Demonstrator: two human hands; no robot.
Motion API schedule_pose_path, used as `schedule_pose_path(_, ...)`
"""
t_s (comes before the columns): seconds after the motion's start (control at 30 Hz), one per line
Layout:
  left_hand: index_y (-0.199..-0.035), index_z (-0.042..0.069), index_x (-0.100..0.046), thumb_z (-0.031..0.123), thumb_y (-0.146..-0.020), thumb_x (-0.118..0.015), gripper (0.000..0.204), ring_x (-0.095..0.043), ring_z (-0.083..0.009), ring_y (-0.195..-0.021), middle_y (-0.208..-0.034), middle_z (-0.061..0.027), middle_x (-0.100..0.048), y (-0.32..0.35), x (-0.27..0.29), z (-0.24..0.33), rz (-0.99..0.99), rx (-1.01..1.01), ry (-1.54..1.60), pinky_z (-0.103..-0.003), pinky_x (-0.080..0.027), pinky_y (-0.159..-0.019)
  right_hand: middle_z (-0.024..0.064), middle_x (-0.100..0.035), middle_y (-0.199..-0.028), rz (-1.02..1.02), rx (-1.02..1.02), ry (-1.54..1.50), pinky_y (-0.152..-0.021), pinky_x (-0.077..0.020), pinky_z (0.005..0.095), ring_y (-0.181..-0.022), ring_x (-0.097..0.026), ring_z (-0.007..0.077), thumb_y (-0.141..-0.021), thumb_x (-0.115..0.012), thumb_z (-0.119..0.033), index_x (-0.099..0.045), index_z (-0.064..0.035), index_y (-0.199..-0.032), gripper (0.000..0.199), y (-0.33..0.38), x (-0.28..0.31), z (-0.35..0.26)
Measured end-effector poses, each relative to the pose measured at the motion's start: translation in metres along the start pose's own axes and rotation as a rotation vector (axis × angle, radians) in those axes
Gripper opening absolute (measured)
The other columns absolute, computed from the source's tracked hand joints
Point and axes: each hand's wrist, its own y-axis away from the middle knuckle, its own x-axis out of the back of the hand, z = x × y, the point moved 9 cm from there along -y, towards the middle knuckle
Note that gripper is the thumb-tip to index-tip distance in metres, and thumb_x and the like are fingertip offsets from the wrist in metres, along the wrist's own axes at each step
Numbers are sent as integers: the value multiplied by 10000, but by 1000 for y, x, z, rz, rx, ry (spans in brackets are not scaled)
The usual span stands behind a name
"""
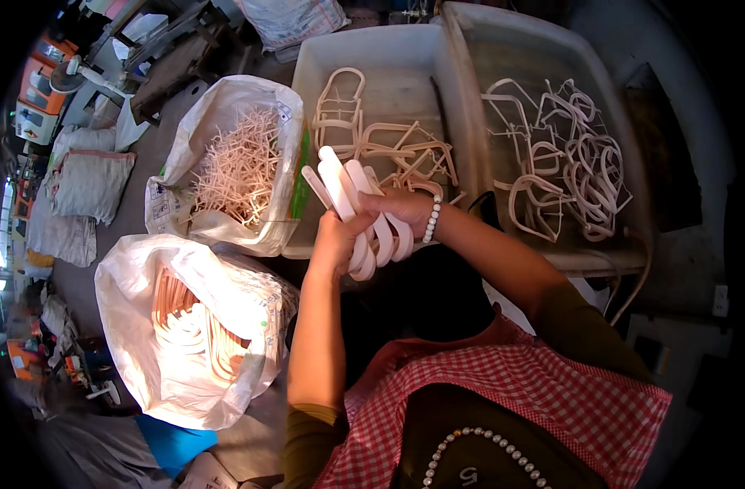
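Observation:
A bunch of several pale pink, flat curved plastic strips (337, 181) with rounded ends is held in front of me, above the front edge of the left tub. My left hand (336, 238) grips the bunch from its left side, thumb across the strips. From the right, my right hand (406, 209) is closed on the same bunch; its fingers are partly hidden behind the strips. Below the hands, the strips' curved lower ends fan out. Behind them, the left tub (378, 42) holds similar pink pieces joined by thin runners.
A second tub (535, 33) at the right contains a tangle of pink pieces. To the left, a white sack (177, 138) holds thin pink scraps; a nearer white sack (126, 326) holds stacked curved strips. Filled sacks (83, 183) and a wooden bench (173, 73) lie farther left.

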Motion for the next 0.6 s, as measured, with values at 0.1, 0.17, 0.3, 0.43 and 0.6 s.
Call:
schedule_pose_path(0.1, -1132, -22, -573, 19, -817, -629, 323, -629, -201, -863, -993, -103, -636, 7, 5, -1, -33, 65, -14, -324, -514, -765, 109, -623, -1124, -67, 36, 12, -842, -531, 319, -981, -633, 189, -906, -619, -313, -526, -21, -1229, 446, 0, -14, -1)
schedule_pose_path(0.17, -1132, -26, -572, 17, -815, -620, 324, -627, -198, -868, -996, -101, -635, 10, 7, 1, -33, 71, -48, -323, -511, -773, 116, -621, -1130, -62, 44, 14, -842, -532, 318, -980, -636, 198, -905, -624, -280, -520, -26, -1238, 432, -1, -9, 3)
schedule_pose_path(0.3, -1123, -29, -575, 42, -820, -625, 315, -624, -191, -864, -985, -93, -637, 10, 18, 9, -16, 16, -91, -319, -506, -773, 129, -629, -1104, 52, 46, -112, -779, -557, 311, -938, -650, 197, -888, -642, -194, -493, -35, -1266, 436, -4, 8, 7)
schedule_pose_path(0.43, -1112, -19, -584, 65, -825, -631, 303, -618, -178, -835, -961, -87, -640, 10, 29, 7, 22, -19, 12, -309, -499, -749, 132, -642, -1058, 216, 56, -6, -659, -567, 282, -844, -654, 165, -865, -668, -160, -489, -26, -1244, 440, 6, 22, -10)
schedule_pose_path(0.6, -1064, -4, -603, 79, -834, -644, 248, -605, -157, -802, -917, -64, -634, 17, 10, 9, -69, 27, -184, -294, -480, -706, 83, -662, -934, 218, 86, 193, -619, -532, 255, -704, -621, 124, -847, -687, -173, -577, -19, -1112, 325, 9, 8, -28)
